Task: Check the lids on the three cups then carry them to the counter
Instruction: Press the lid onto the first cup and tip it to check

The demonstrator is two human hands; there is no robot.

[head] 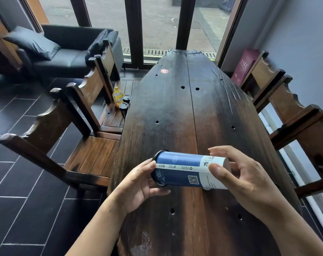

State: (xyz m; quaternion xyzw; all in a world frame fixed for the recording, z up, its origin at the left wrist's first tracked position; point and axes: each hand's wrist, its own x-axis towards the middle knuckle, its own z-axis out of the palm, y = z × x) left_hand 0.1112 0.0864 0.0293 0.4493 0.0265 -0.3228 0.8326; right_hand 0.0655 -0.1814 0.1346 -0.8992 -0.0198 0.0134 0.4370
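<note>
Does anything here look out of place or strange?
Yes. The blue cup is held on its side above the table, left hand at its lid end, right hand at its base. Two other cups stand on a chair seat beside a yellow bottle, not on the table. No spill shows.

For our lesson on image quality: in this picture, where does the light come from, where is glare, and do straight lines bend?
Head view: daylight comes through the far windows; a pale sheen lies on the table beyond the cup; its wide angle leans the window frames outward; left hand and right hand look sharp.
</note>
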